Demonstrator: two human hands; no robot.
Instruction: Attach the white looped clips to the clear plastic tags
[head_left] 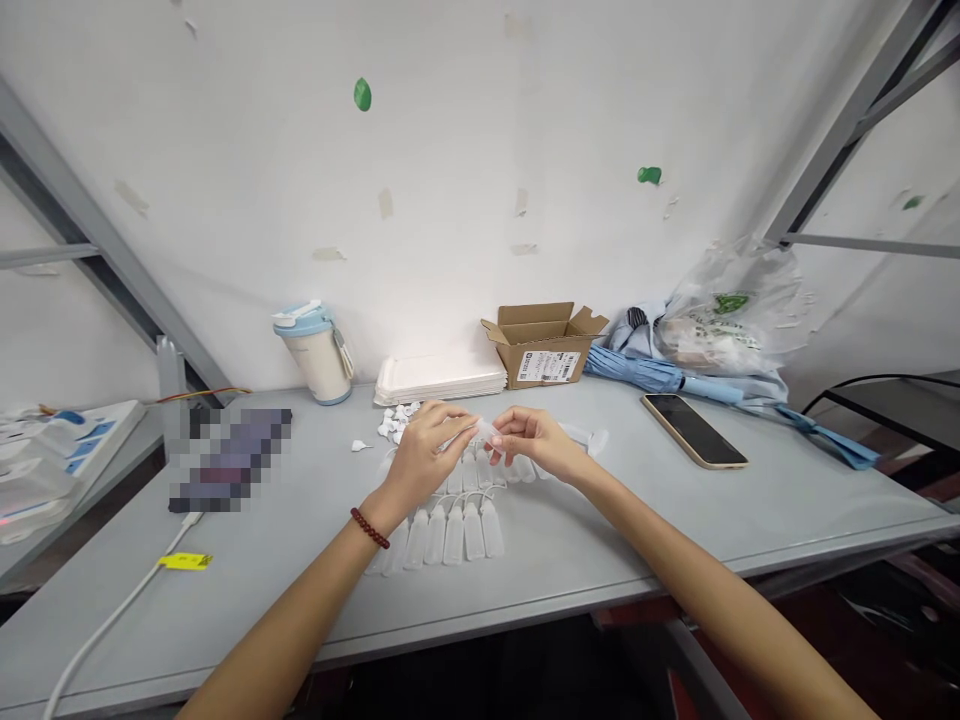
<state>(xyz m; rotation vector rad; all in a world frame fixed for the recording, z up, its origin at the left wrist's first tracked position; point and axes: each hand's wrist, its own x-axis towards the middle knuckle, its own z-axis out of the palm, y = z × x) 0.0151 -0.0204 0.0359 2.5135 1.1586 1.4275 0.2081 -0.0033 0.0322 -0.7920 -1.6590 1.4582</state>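
Observation:
Between both hands is a small translucent plastic squeeze bottle (486, 433), partly covered by the fingers. My left hand (429, 448), with a beaded bracelet on the wrist, pinches it from the left. From the right, my right hand (538, 440) grips it between thumb and fingers. Similar squeeze bottles (454, 535) with thin curved spouts lie side by side on the desk just below the hands. Another row of bottles (469, 475) lies partly hidden under the fingers. Small white caps (394, 425) are heaped behind my left hand, and a single cap (360, 446) lies apart.
Behind the hands stand a stack of white trays (442, 380) and an open cardboard box (546, 358). A cup (319, 360) is at the back left. On the right lie a phone (694, 430), a blue umbrella (637, 370) and a plastic bag (724, 320). A cable (112, 610) crosses the left side.

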